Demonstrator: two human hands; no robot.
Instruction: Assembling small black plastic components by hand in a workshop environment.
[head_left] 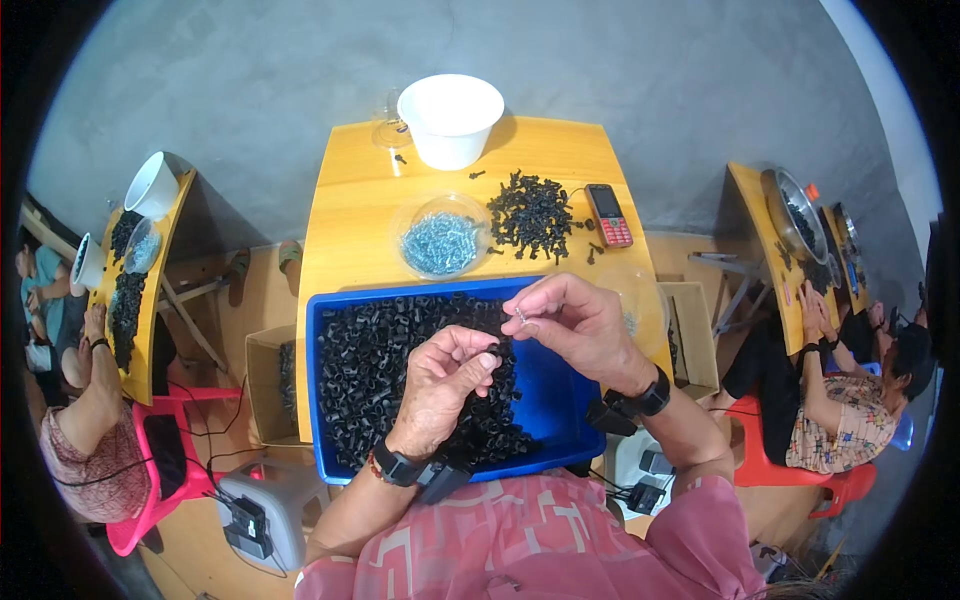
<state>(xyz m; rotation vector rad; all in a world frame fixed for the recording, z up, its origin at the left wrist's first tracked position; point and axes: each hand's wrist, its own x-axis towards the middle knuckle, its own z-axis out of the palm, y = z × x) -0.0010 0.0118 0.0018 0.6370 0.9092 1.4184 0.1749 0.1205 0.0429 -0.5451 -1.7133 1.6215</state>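
Observation:
Over the blue tub [562, 405], my left hand [440, 385] pinches a small black plastic part [494, 351] between thumb and fingers. My right hand [580, 325], just to its right and slightly farther away, is closed on a small silver screw [520, 314] at the fingertips. The screw and the black part are close but apart. Many loose black plastic parts [365, 380] fill most of the tub below my hands. Beyond the tub, a clear round bowl [398, 225] holds silver-blue screws [440, 243]. A pile of black pieces [530, 215] lies to its right.
A white bucket [450, 125] stands at the back of the yellow table [350, 215]. A red and black keypad phone [610, 216] lies at the right. Cardboard boxes [270, 365] flank the table. People sit at side tables, one on a pink chair [150, 480], another on a red stool [750, 450].

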